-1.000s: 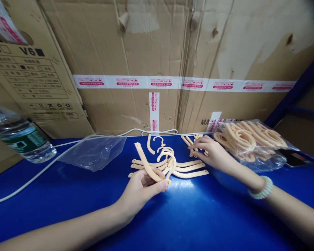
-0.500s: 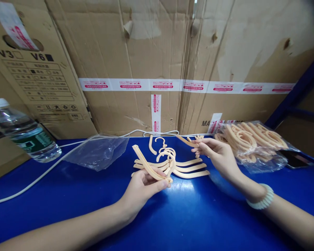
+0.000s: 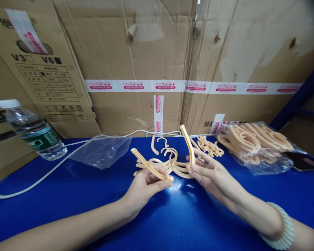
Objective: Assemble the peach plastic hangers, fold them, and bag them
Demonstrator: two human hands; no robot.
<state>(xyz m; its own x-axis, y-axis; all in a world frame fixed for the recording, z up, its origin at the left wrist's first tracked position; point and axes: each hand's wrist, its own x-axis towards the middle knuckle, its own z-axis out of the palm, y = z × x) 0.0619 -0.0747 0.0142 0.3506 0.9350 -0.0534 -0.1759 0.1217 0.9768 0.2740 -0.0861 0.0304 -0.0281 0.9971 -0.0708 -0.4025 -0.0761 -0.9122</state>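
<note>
My left hand (image 3: pixel 143 186) is closed around a beige hanger arm (image 3: pixel 146 164) with a curved hook (image 3: pixel 161 164) at its lower right end. Between the fingertips of my right hand (image 3: pixel 211 174) a second, separate hanger arm (image 3: pixel 188 143) stands nearly upright, its lower end near the hook joint but apart from it. Behind both hands lie several beige hangers (image 3: pixel 172 155) in a stack, partly hidden. A loose hanger arm (image 3: pixel 154 145) and a loose hook (image 3: pixel 162 141) rest at the back. More loose hooks (image 3: pixel 211 146) are heaped behind my right hand.
Clear bags of beige hanger parts (image 3: pixel 253 139) lie at the back right beside a dark phone (image 3: pixel 303 161). An unfilled plastic bag (image 3: pixel 102 151), a white cable (image 3: pixel 36 181) and a water bottle (image 3: pixel 38 134) are at the left. Cardboard boxes (image 3: pixel 136 111) wall off the back of the blue table (image 3: pixel 157 223).
My right hand has come left and nearer with its hanger arm, which has turned from slanting to nearly upright. My left hand keeps its hold almost in place. The view has shifted slightly.
</note>
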